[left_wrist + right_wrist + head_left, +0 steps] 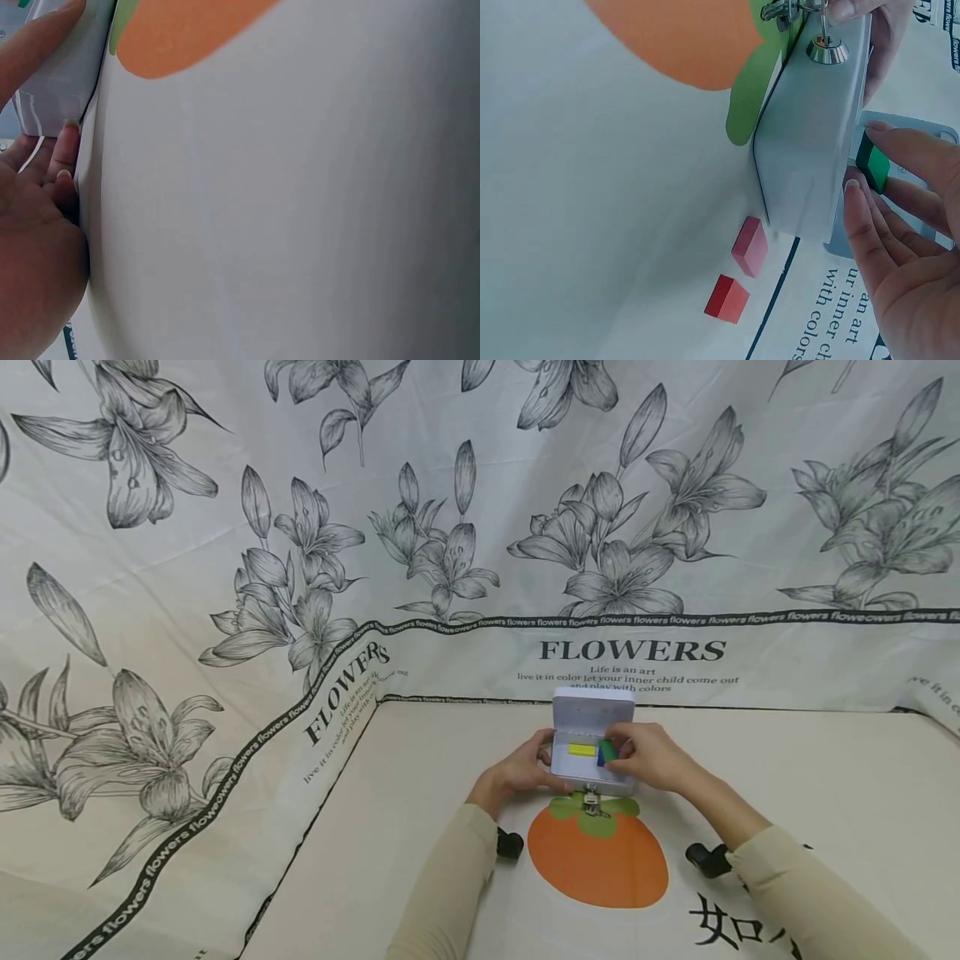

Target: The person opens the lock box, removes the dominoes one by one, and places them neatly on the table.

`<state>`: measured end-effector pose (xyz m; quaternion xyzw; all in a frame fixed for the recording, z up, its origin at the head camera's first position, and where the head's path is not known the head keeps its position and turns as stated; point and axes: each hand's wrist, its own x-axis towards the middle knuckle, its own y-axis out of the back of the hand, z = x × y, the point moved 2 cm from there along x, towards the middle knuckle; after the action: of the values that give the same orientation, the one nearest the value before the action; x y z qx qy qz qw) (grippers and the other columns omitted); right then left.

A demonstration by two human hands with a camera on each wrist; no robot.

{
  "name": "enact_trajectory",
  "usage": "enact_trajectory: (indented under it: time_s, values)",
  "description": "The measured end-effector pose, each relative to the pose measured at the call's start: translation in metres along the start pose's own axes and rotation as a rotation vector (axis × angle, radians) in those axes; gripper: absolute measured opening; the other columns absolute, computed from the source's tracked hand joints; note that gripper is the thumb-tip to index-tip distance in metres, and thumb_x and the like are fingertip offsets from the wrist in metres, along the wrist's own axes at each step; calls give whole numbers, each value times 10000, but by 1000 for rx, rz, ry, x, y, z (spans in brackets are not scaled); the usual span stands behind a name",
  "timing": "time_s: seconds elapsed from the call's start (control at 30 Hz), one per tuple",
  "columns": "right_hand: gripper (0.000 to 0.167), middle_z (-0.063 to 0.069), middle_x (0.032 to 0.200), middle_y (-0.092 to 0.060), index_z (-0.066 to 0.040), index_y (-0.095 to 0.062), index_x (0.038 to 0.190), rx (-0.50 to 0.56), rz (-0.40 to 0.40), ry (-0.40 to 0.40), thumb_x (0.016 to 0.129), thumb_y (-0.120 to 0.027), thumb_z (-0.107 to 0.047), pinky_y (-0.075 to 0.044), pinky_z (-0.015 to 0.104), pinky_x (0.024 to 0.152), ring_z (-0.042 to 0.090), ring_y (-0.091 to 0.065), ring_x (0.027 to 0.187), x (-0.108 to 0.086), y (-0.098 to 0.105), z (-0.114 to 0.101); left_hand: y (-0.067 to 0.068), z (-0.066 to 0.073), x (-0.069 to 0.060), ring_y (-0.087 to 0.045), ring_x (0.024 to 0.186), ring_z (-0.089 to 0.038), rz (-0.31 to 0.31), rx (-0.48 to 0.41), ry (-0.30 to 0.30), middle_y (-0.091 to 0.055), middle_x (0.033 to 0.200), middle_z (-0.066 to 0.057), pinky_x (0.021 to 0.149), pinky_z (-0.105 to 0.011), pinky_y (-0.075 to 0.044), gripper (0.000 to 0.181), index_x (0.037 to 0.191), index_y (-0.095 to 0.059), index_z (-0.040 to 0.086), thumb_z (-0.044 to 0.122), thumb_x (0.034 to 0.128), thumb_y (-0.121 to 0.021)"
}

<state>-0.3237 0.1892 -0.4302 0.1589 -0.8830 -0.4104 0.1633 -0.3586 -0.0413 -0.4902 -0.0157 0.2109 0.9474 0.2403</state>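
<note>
We see the pale, rectangular box [802, 142] standing open (its lid [592, 712] raised) and the green block [872, 163], tilted, at the right of its opening.

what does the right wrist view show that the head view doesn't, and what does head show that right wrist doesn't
Only the right wrist view shows the pink block and the red block, both lying outside the white box. Only the head view shows the yellow block inside that box and the beige sleeves. Both show the right hand holding the green block, the left hand on the box, and the orange print.
</note>
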Motion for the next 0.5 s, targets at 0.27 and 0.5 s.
enact_trajectory:
  time_s: [0.27,0.5]
  values:
    - [412,147,997,-689,86,-654,1179,-2,-5,6,819,-818,-27,-571,381,727,243,-667,855,-5,8,3,0,0,1,-500,986,-164,11,5,8,-553,1031,-40,915,-331,-379,1013,1554,-376,204,69,718,-932]
    - [434,170,1045,-694,84,-646,1213,19,-21,-31,835,-815,-46,-572,332,676,241,-670,867,-9,10,4,0,1,1,-506,974,-166,15,-9,3,-562,1032,-55,943,-334,-375,1002,1544,-392,199,51,712,-930]
